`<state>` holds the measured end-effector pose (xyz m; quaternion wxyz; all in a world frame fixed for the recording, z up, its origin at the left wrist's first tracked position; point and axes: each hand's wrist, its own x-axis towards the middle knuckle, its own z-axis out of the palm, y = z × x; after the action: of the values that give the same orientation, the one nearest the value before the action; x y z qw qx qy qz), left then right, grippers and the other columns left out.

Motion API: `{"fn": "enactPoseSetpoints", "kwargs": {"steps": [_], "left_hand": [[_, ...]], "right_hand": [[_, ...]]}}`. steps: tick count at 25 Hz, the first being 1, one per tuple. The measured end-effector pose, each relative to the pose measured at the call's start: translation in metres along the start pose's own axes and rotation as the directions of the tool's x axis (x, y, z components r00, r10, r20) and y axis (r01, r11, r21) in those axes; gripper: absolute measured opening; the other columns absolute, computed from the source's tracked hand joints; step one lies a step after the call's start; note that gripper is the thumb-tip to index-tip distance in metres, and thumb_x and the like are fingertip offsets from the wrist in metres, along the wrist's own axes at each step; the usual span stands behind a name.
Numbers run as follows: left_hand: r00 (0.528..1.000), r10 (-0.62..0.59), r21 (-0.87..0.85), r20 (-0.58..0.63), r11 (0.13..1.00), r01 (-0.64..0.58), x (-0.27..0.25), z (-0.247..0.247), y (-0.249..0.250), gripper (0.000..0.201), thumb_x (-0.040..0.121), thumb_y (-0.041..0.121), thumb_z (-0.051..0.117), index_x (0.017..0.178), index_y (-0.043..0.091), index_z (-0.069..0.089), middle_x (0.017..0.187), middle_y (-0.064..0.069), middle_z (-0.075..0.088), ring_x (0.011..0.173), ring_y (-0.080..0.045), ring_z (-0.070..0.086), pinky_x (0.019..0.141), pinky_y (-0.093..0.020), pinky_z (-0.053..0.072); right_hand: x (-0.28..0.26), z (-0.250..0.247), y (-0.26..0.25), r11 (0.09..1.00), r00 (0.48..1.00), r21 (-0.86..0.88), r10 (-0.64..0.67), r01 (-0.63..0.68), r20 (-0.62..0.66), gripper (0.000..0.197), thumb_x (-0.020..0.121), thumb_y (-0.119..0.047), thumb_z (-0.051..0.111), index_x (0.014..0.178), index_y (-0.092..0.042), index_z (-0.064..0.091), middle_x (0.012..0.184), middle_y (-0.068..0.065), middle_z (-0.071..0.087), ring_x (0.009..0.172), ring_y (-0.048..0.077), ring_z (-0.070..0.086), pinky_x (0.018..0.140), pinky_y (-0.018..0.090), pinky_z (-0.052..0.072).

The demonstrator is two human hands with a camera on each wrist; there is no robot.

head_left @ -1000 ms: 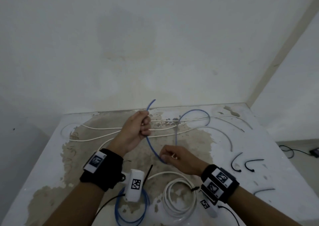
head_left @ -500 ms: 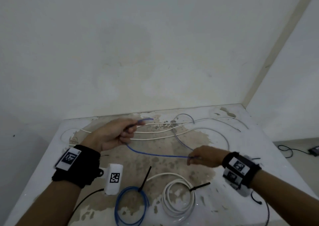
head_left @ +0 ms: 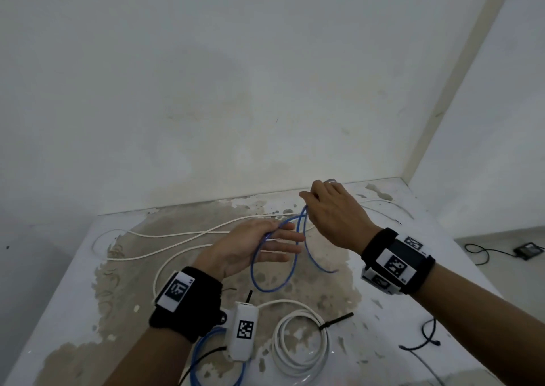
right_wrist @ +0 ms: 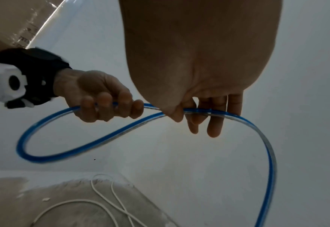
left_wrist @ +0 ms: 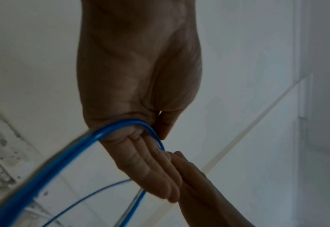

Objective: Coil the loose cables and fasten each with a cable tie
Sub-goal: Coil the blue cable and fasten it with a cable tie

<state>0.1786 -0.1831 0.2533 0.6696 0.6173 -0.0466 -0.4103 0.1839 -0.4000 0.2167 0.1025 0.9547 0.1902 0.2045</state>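
Observation:
A loose blue cable (head_left: 259,279) hangs in two loops above the table between my hands. My left hand (head_left: 283,238) holds the gathered loop, thumb pressing the cable (left_wrist: 63,156) against its fingers (left_wrist: 150,169). In the right wrist view those fingers (right_wrist: 109,106) curl round the cable (right_wrist: 94,142). My right hand (head_left: 309,202) is just beyond the left, and it pinches the cable between thumb and fingers (right_wrist: 183,113). Two loose white cables (head_left: 177,235) lie stretched across the table's far half.
A coiled white cable (head_left: 300,347) with a black tie (head_left: 336,320) lies near the front, with a coiled blue cable (head_left: 203,356) to its left under my wrist. Loose black ties (head_left: 424,338) lie on the table (head_left: 442,267) at right. Walls stand close behind and right.
My right hand has swung from the right, up and over to the left hand, bringing the cable into a second loop. The left hand has shifted right.

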Motion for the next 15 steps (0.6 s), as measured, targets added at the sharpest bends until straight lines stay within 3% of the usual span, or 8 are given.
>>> {"fn": "enactPoseSetpoints", "kwargs": {"steps": [2,4,6,8,11,15], "left_hand": [[0.999,0.019,0.029,0.031,0.999,-0.02,0.002,0.006,0.0,0.036,0.105,0.024,0.036,0.125,0.001,0.054,0.115,-0.014,0.071,0.102,-0.033,0.07,0.077,-0.037,0.059],[0.997,0.001,0.064,0.072,0.998,-0.006,0.004,0.009,-0.003,0.036,0.105,0.026,0.036,0.128,0.002,0.052,0.115,-0.014,0.071,0.104,-0.034,0.069,0.08,-0.042,0.058],[0.996,-0.029,0.164,0.082,0.986,0.015,0.005,0.009,-0.005,0.035,0.105,0.027,0.037,0.127,0.004,0.051,0.114,-0.012,0.072,0.106,-0.031,0.068,0.086,-0.047,0.056],[0.998,-0.033,0.369,0.055,0.929,0.01,0.008,0.008,-0.007,0.032,0.105,0.025,0.035,0.125,0.005,0.052,0.114,-0.005,0.073,0.109,-0.024,0.068,0.097,-0.05,0.047],[0.996,0.082,0.453,0.035,0.887,-0.089,0.012,0.005,-0.007,0.028,0.105,0.018,0.033,0.119,0.006,0.054,0.112,-0.001,0.074,0.108,-0.018,0.067,0.105,-0.043,0.04],[0.966,0.254,0.335,-0.048,0.915,-0.224,0.021,0.006,-0.004,0.028,0.105,0.012,0.032,0.119,0.002,0.054,0.109,-0.005,0.075,0.103,-0.016,0.07,0.099,-0.033,0.048]], "right_hand": [[0.0,-0.01,0.006,0.996,0.996,0.002,0.084,-0.084,0.01,0.011,0.091,-0.019,0.064,0.098,-0.015,0.07,0.089,0.005,0.058,0.072,0.026,0.059,0.079,0.037,0.045],[-0.001,-0.022,0.009,0.987,0.981,0.027,0.152,-0.156,0.122,0.017,0.097,-0.027,0.057,0.095,-0.018,0.072,0.087,0.003,0.065,0.072,0.025,0.064,0.081,0.037,0.043],[-0.003,-0.033,0.009,0.962,0.932,0.074,0.235,-0.264,0.277,0.029,0.102,-0.036,0.046,0.098,-0.018,0.069,0.092,0.002,0.067,0.082,0.026,0.065,0.078,0.036,0.04],[-0.005,-0.04,0.01,0.861,0.855,0.288,0.268,-0.419,0.443,0.035,0.103,-0.041,0.041,0.104,-0.017,0.066,0.096,0.001,0.06,0.088,0.025,0.063,0.075,0.035,0.041],[-0.015,-0.042,0.011,0.498,0.799,0.638,0.232,-0.587,0.554,0.035,0.106,-0.027,0.037,0.105,-0.012,0.068,0.094,0.0,0.062,0.078,0.02,0.072,0.071,0.032,0.054],[-0.029,-0.045,-0.007,-0.05,0.746,0.786,0.284,-0.616,0.603,0.024,0.103,-0.019,0.051,0.101,-0.001,0.068,0.094,0.004,0.063,0.07,0.024,0.074,0.059,0.032,0.059]]}}
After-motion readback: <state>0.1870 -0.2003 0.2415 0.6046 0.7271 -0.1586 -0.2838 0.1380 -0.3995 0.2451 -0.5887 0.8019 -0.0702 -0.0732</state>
